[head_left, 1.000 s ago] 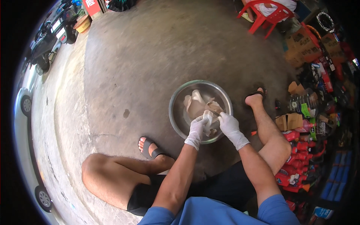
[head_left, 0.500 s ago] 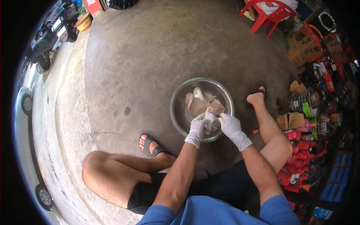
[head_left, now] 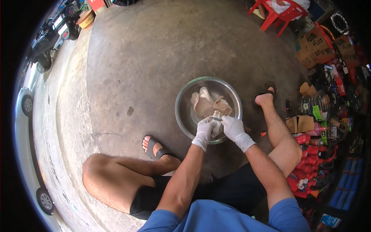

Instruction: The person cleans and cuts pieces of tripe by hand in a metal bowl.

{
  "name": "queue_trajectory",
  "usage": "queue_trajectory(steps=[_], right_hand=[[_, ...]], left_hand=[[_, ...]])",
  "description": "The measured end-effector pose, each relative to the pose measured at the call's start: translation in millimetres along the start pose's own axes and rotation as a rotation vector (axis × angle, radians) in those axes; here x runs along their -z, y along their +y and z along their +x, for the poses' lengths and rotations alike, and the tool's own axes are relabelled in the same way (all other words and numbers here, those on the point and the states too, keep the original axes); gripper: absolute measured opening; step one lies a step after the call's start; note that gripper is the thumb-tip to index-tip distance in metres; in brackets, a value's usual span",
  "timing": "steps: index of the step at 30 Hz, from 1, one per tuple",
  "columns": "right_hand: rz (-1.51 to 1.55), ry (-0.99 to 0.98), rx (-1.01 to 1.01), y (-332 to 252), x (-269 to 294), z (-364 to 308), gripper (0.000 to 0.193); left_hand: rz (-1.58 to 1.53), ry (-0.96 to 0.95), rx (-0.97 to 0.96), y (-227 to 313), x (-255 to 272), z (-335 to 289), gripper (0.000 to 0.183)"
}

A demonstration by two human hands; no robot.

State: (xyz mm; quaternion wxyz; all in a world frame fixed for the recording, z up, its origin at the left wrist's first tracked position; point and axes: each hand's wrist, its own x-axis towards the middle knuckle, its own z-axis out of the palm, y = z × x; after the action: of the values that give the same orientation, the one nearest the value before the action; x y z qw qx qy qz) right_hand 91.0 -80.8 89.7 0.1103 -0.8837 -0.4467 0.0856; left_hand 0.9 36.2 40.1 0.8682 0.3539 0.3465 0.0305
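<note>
Between my knees a round metal basin [head_left: 180,120] rests on the floor, holding soft, pale, fleshy pieces [head_left: 203,106] whose exact kind I cannot make out. My left hand [head_left: 205,127], in a white glove, is closed on a whitish, wrinkled piece [head_left: 217,129] at the basin's near side. From the closed fingers of my right hand [head_left: 234,127], gloved too, a small dark metal blade [head_left: 216,119] points left across the top of that piece. Its tip reaches close to my left fingers. The blade's handle is hidden in my right hand.
Along the right side are red bottles [head_left: 309,160], an open cardboard box [head_left: 305,123], clear plastic jugs [head_left: 315,106] and stacked cartons [head_left: 315,46]. A person sits on a red chair [head_left: 280,15] at the far right. Parked cars [head_left: 27,154] and motorbikes line the left.
My right hand has moved slightly left toward my left hand, and the blade with it. The blade now lies more level across the pale piece. My left hand has barely moved.
</note>
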Motion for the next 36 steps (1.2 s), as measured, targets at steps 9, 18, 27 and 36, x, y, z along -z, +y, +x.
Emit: queue_trajectory(steps=[9, 18, 27, 36], right_hand=[[0.029, -0.039, -0.07, -6.3, 5.0, 0.7, 0.014], [0.013, 0.023, -0.046, 11.0, -1.9, 8.2, 0.016], [-0.016, 0.028, -0.039, 11.1, -3.4, 9.3, 0.015], [-0.027, -0.07, -0.014, -13.9, 4.6, 3.0, 0.014]], left_hand=[[-0.035, -0.014, 0.018, -6.5, 8.4, 2.2, 0.031], [-0.183, -0.04, -0.008, -12.1, -0.1, 3.9, 0.025], [-0.141, 0.068, -0.012, -10.5, -6.4, 0.3, 0.028], [0.099, 0.214, -0.043, -1.1, -12.5, -9.4, 0.015]])
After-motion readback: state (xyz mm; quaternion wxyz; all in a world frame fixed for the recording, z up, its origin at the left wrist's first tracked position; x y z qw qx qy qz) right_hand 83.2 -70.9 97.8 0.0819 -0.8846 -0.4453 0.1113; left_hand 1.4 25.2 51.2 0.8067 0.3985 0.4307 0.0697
